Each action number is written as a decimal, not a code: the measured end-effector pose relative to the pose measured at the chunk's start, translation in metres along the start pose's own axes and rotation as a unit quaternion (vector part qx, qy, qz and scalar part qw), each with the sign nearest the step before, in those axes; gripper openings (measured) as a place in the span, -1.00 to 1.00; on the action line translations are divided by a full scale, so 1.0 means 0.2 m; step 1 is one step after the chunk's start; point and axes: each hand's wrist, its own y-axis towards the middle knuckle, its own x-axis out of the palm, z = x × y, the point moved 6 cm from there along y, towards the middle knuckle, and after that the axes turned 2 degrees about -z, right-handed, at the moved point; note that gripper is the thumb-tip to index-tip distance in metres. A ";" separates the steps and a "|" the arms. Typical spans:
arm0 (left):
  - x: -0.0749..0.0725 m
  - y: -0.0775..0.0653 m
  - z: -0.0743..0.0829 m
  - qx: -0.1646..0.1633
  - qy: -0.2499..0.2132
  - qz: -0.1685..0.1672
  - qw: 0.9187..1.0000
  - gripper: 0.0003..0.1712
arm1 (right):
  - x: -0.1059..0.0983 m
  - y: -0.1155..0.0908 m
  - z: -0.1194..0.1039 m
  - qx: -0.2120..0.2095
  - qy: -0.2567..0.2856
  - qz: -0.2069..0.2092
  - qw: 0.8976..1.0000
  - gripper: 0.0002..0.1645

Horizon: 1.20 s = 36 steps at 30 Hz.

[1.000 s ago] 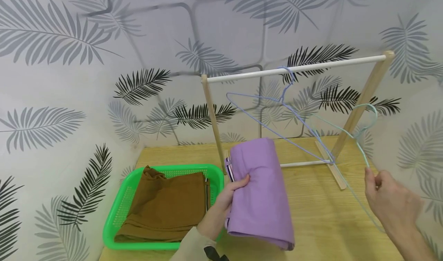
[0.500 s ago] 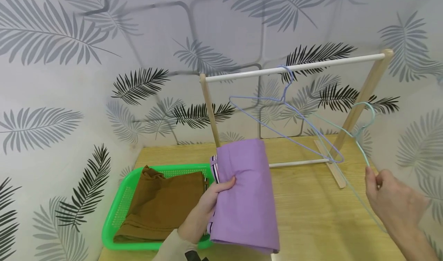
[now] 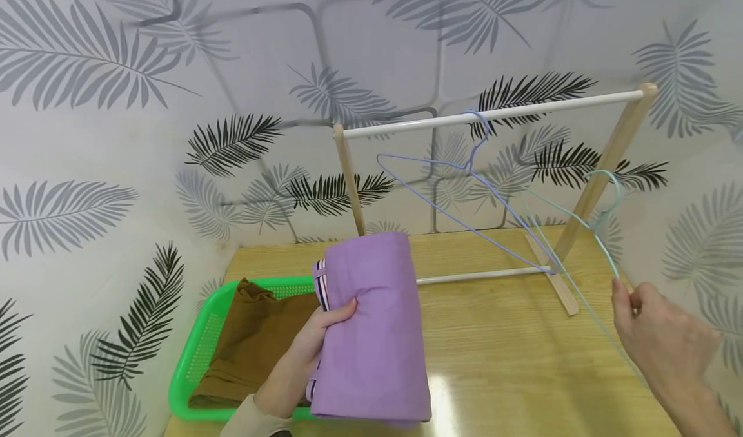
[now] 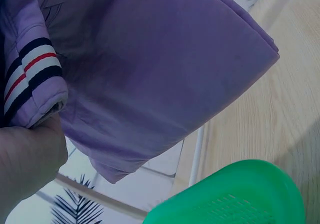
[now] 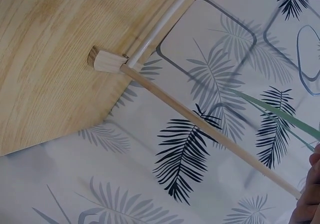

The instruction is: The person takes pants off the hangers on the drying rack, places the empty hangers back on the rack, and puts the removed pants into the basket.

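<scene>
In the head view my left hand [image 3: 310, 340] grips a folded purple garment [image 3: 371, 353], thumb on its front and the other fingers hidden behind it. A navy, white and red striped band runs along the garment's left edge, and shows close up on the purple cloth [image 4: 150, 69] in the left wrist view. The garment is held above the table, partly covering the green basket [image 3: 194, 340]. At the right, my right hand [image 3: 662, 334] holds a mint-green hanger [image 3: 606, 255] by its wire, hook upward. Part of this hanger [image 5: 280, 115] shows in the right wrist view.
A lavender hanger [image 3: 426, 198] hangs from the white rail [image 3: 557, 106] of a small wooden rack, behind the hands. Folded brown cloth [image 3: 261, 340] lies in the basket on the wooden table [image 3: 493, 359]. Leaf-patterned wall [image 3: 244, 57] rises behind.
My left hand has moved left with the purple garment, which now covers more of the basket. The lavender hanger sways slightly on the rail. My right hand has stayed nearly in place.
</scene>
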 end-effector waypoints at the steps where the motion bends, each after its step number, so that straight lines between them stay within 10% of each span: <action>1: -0.01 -0.02 0.00 -0.001 0.000 0.004 1.000 -0.76 | 0.00 0.00 0.00 -0.002 0.001 -0.001 1.000 -0.17; 36: -0.32 -0.41 0.33 -0.029 0.104 0.153 0.982 -0.55 | -0.03 0.00 0.04 0.023 0.007 -0.013 1.000 -0.14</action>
